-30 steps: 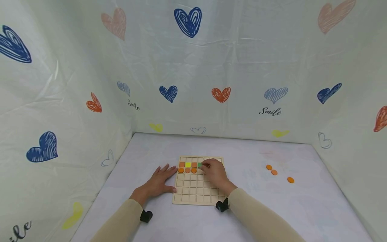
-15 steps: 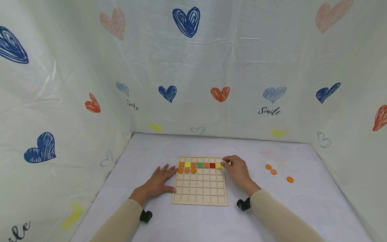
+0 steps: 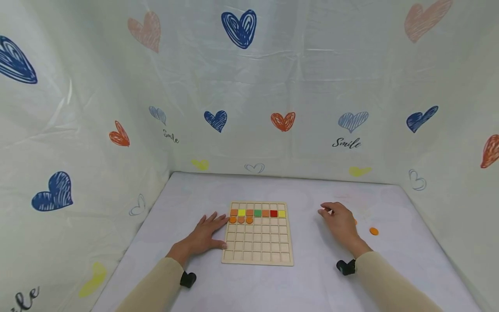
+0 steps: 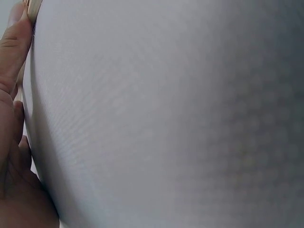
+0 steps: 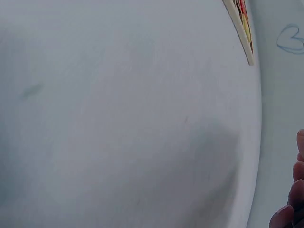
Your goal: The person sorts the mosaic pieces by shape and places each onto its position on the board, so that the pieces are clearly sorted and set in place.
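Observation:
A wooden grid board [image 3: 257, 247] lies flat on the table. One of its rows carries several coloured squares, among them a green square [image 3: 257, 213] and a red square [image 3: 273, 213]. Below them sit three orange discs [image 3: 241, 220]. My left hand [image 3: 202, 236] is spread on the table, its forefinger and thumb touching the board's left edge. To the right of the board, above the table, is my right hand [image 3: 339, 222] with loosely bent fingers; I see nothing held in them. A loose orange disc [image 3: 374, 231] lies to its right, another mostly hidden behind the hand.
The white-covered table [image 3: 187, 190] is backed by a pale curtain [image 3: 249, 86] printed with hearts. A black wrist camera [image 3: 188, 279] sits on the left wrist and another black camera [image 3: 345, 267] on the right.
My right hand has moved right, from over the board near the green square, past its right edge, towards the loose discs. The left hand stays in place.

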`<act>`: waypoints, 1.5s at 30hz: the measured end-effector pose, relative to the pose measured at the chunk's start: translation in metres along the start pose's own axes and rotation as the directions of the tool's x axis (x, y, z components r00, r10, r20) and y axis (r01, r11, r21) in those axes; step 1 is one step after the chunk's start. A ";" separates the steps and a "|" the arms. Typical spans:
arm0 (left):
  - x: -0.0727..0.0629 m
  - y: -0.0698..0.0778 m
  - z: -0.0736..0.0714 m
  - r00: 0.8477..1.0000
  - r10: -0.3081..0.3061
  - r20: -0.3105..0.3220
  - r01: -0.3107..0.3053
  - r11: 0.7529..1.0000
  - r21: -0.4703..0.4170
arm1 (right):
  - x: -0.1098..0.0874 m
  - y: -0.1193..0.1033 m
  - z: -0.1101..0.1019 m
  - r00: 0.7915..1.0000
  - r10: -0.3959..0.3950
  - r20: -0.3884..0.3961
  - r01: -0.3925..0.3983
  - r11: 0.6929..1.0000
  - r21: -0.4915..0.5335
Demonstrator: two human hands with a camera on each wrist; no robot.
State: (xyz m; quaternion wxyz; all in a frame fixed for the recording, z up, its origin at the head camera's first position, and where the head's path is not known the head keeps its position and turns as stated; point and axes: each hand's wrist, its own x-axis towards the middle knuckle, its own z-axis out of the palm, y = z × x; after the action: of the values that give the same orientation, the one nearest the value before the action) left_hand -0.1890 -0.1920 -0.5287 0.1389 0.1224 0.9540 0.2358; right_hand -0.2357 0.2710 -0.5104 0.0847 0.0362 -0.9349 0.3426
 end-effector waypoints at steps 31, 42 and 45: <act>-0.002 0.003 -0.003 1.000 -0.011 0.016 0.011 1.000 0.005 | -0.018 0.092 -0.057 0.995 -0.030 0.096 0.057 0.955 -0.290; 0.000 0.002 -0.002 1.000 -0.011 0.011 0.011 1.000 0.010 | -0.020 0.076 -0.046 0.990 -0.008 0.142 0.039 0.976 -0.214; 0.000 0.001 -0.002 1.000 -0.011 0.008 0.011 1.000 0.005 | -0.018 0.074 -0.043 0.988 -0.016 0.153 0.048 0.977 -0.207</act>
State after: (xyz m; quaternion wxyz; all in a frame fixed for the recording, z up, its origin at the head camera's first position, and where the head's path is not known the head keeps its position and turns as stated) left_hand -0.1891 -0.1923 -0.5267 0.1436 0.1183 0.9548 0.2320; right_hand -0.2214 0.3556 -0.5284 0.0230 0.0680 -0.9690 0.2366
